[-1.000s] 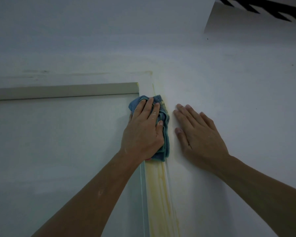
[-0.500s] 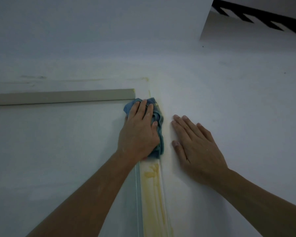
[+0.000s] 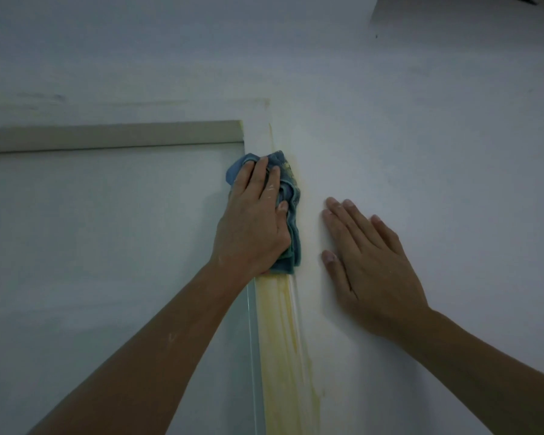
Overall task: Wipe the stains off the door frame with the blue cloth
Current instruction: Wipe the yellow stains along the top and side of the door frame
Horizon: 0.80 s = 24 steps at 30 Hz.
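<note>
Far left is the pale flat door panel (image 3: 107,230), with a grey horizontal top strip (image 3: 113,136) above it that ends near the corner.

The left hand (image 3: 252,227) has its fingers curved over the crumpled blue cloth (image 3: 291,196) and grips the wad. The thumb looks tucked under the lower edge, but it is hard to see. The cloth is pressed on the upright white door frame strip (image 3: 272,309), just below the top corner, and its right edge shows yellow soiling.

Step in hand looks like mid-wipe on the upper frame. Yellow streaky stains (image 3: 283,340) run down the frame below the cloth and out of the bottom of the shot, so most of the job is likely left. A faint yellow line also sits above the cloth near the corner.

The next move probably calls for a firm downward stroke along the strip, staying on the narrow face. There is room below. The door edge hems the left side, and the wall sits right beside the frame, so smear could spread there.

The right hand (image 3: 368,265) is flat on the plain white wall (image 3: 421,136) with its fingers straight. It holds nothing and sits near the cloth without touching it.
</note>
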Available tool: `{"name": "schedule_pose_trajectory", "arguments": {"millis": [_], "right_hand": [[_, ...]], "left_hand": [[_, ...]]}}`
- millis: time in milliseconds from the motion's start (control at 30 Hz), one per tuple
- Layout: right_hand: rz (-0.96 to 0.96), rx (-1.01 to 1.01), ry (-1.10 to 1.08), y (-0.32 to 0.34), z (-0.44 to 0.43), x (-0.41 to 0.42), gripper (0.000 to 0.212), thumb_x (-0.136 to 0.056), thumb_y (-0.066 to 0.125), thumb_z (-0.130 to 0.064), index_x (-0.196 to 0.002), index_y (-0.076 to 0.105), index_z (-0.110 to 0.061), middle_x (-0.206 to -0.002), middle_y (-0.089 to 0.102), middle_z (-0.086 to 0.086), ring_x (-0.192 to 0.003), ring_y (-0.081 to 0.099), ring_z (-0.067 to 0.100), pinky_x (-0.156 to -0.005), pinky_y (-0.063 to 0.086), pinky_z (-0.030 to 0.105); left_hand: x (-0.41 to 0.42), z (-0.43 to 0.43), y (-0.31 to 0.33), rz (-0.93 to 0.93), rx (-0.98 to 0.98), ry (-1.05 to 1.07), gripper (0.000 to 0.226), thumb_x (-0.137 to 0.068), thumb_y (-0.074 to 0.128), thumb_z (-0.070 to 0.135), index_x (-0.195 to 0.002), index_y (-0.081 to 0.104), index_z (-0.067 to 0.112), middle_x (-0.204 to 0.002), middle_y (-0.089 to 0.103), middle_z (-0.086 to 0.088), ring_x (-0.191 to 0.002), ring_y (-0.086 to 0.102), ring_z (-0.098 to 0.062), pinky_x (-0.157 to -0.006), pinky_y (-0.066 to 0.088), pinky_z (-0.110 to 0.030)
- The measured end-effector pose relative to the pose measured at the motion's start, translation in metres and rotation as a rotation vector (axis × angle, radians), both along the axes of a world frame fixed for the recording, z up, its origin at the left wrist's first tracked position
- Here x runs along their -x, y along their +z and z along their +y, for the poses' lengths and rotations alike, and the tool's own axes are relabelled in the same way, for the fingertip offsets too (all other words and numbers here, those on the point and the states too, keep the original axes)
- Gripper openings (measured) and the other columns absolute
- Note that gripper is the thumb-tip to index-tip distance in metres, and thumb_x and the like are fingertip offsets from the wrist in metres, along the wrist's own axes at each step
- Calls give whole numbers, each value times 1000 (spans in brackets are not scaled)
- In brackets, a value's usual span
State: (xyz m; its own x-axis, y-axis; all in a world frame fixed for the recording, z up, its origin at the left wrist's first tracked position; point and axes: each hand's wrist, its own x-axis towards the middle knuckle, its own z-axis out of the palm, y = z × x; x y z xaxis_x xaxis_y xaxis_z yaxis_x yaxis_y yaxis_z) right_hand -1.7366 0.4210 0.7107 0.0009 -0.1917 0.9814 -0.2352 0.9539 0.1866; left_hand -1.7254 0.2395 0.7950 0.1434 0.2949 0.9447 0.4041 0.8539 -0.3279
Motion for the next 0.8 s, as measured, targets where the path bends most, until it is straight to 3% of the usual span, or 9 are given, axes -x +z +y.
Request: {"name": "schedule_pose_trajectory", "arguments": {"millis": [433, 800], "right_hand": [[-39, -41, -8, -35, -7, -3, 61, -105, 17, -41, -159, 15, -14, -168, 10, -1, -155, 1, 12, -125, 12, 44], [-69, -36, -28, -68, -2, -6, 61, -104, 19, -40, -159, 16, -13, -168, 11, 0, -155, 2, 14, -125, 14, 45]], "left_hand": [[1, -4, -64, -14, 15, -4, 59, -96, 28, 29, -147, 32, 2, -158, 25, -15, -147, 17, -31, -119, 20, -46], [1, -6, -110, -58, 17, -30, 58, -96, 32, 26, -149, 28, 3, -160, 20, -11, -149, 9, -26, -120, 20, -47]]}}
